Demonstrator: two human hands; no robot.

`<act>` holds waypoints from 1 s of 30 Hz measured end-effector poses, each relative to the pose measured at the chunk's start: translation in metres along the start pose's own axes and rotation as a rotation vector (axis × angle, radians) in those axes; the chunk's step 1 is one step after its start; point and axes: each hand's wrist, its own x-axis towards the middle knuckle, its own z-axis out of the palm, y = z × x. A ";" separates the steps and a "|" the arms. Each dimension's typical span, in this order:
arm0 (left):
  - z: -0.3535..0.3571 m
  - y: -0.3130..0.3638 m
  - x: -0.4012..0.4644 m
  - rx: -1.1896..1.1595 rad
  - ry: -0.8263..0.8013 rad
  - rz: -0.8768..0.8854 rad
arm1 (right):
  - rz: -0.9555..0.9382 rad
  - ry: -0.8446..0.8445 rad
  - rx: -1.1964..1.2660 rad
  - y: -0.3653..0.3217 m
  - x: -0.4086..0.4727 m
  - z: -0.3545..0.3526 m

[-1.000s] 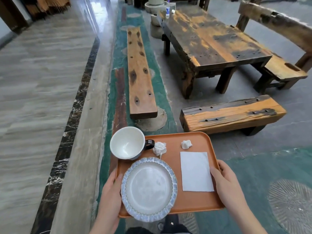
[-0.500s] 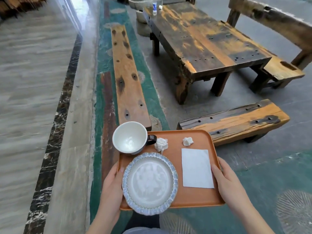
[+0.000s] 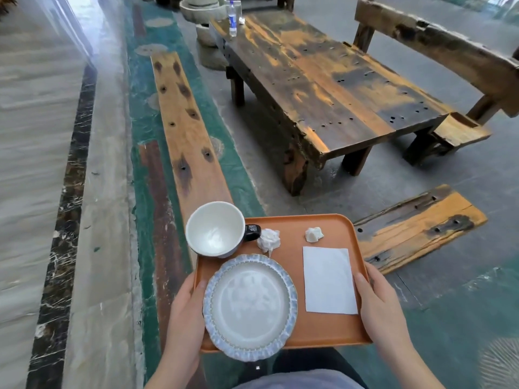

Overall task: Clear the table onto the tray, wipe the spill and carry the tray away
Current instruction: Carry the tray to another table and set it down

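Note:
I hold an orange tray [image 3: 334, 331] level in front of me, off the table. My left hand [image 3: 185, 315] grips its left edge and my right hand [image 3: 379, 307] grips its right edge. On the tray lie a blue-rimmed plate [image 3: 250, 307] at the near left, a white cup with a dark handle [image 3: 215, 233] at the far left, a flat white napkin [image 3: 328, 280] on the right, and two crumpled tissues [image 3: 269, 239] [image 3: 314, 234] along the far side. The dark wooden table [image 3: 323, 80] stands ahead to the right.
A long plank bench [image 3: 185, 127] runs along the table's left side, and a short bench [image 3: 415, 226] lies just beyond the tray. A backed bench [image 3: 438, 49] stands at the right. A water bottle [image 3: 232, 18] stands on the table's far end near stone pots [image 3: 206, 9].
The view has shifted: the table and benches now sit farther right and closer, as I move with the tray. Both hands keep their grip and the items on the tray stay put.

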 end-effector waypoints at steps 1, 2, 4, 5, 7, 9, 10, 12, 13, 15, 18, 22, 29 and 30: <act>0.003 0.005 0.011 0.001 -0.004 -0.004 | 0.011 0.013 -0.001 -0.004 0.009 0.005; 0.007 0.010 0.022 0.004 -0.009 -0.009 | 0.023 0.024 -0.002 -0.007 0.018 0.009; 0.015 0.018 0.043 0.014 -0.020 -0.021 | 0.039 0.033 -0.017 -0.012 0.039 0.016; 0.021 0.022 0.054 0.019 -0.021 -0.027 | 0.042 0.033 -0.019 -0.016 0.050 0.018; 0.034 0.029 0.073 0.019 -0.027 -0.030 | 0.052 0.043 -0.016 -0.021 0.074 0.022; 0.049 0.037 0.092 0.017 -0.030 -0.030 | 0.067 0.046 -0.023 -0.025 0.100 0.026; 0.057 0.042 0.102 0.019 -0.029 -0.029 | 0.070 0.039 -0.035 -0.027 0.115 0.028; 0.075 0.052 0.124 0.021 -0.015 -0.039 | 0.057 0.025 -0.058 -0.033 0.146 0.031; 0.085 0.057 0.136 0.024 -0.004 -0.043 | 0.047 0.015 -0.060 -0.037 0.162 0.032; 0.104 0.068 0.157 0.032 0.019 -0.040 | 0.034 -0.017 -0.034 -0.053 0.192 0.032; 0.138 0.087 0.186 0.018 0.053 -0.028 | -0.025 -0.060 -0.019 -0.079 0.243 0.026; 0.189 0.114 0.226 0.006 0.089 0.003 | -0.068 -0.061 -0.009 -0.105 0.318 0.015; 0.257 0.141 0.279 -0.015 0.096 -0.008 | -0.100 -0.074 -0.018 -0.137 0.408 0.000; 0.263 0.145 0.286 -0.018 0.095 -0.014 | -0.090 -0.072 -0.013 -0.140 0.417 0.001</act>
